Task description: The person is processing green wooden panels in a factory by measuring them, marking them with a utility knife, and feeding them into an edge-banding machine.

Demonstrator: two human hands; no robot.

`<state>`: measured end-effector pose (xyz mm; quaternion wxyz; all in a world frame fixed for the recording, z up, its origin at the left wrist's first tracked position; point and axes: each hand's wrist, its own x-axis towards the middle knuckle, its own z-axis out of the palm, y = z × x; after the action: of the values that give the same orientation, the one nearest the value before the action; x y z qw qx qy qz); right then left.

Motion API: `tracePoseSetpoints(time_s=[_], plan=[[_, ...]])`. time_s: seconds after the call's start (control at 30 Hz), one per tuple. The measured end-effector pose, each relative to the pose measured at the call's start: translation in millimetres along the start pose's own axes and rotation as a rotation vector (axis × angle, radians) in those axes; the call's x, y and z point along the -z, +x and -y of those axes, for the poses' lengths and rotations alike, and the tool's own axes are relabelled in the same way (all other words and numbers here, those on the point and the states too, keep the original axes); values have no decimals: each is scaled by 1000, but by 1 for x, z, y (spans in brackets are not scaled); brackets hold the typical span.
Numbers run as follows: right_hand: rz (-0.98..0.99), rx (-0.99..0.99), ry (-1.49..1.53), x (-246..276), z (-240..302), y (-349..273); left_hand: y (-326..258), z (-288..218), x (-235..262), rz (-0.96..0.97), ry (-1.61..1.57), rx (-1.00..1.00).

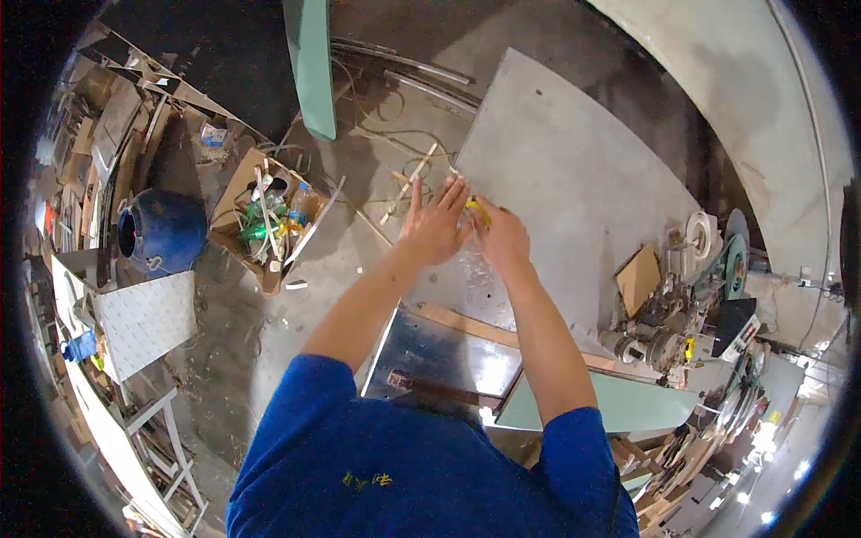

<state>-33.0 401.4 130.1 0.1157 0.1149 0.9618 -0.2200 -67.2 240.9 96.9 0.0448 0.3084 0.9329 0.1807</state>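
Left hand (437,224): flat on the large grey rectangular panel (574,179), fingers spread, grasping nothing.
Right hand (500,235): fingers pinched on a small yellow object (477,210) at the panel's near-left edge.
Surroundings: blue plastic barrel (161,230), cardboard box of bottles (269,220) at left; machine with spools (691,296) at right.
Unclear: the yellow object's kind, mostly hidden.

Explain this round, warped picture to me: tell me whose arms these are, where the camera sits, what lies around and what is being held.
The picture comes from a wide fisheye camera worn on a person's head, looking down, so straight edges bend near the rim. The blue sleeves at the bottom are that person's own. Both hands meet over a large grey panel: the left hand lies flat with fingers spread, and the right hand pinches a small yellow object, too small to identify. To the left sit a cardboard box of scraps and a blue barrel; to the right, a machine with rolls of strip.
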Motion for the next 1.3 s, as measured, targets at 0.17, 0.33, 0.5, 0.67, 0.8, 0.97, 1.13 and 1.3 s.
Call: tracePoseSetpoints(time_s=[0.17,0.33,0.5,0.67,0.8,0.97,1.13,1.3], plan=[[-232,286,225,-19,-21,-33,-27,6,39,-77,-306,83],[822,-307,938,13,-31,-146,-158,9,13,-188,-1305,386],[1049,-463,1032,-6,-31,-181,-176,-4,40,396,-1522,650],[589,-590,1685,-14,-44,-171,-184,32,47,79,-1566,700],[242,-225,916,4,-52,-147,-193,99,64,-136,-388,689],[78,32,102,-19,-51,-160,-171,59,61,107,-132,472],[-30,109,39,-41,-42,-165,-150,-58,3,385,-308,2],[-66,126,27,-29,-48,-156,-145,-69,-13,105,-210,-143]])
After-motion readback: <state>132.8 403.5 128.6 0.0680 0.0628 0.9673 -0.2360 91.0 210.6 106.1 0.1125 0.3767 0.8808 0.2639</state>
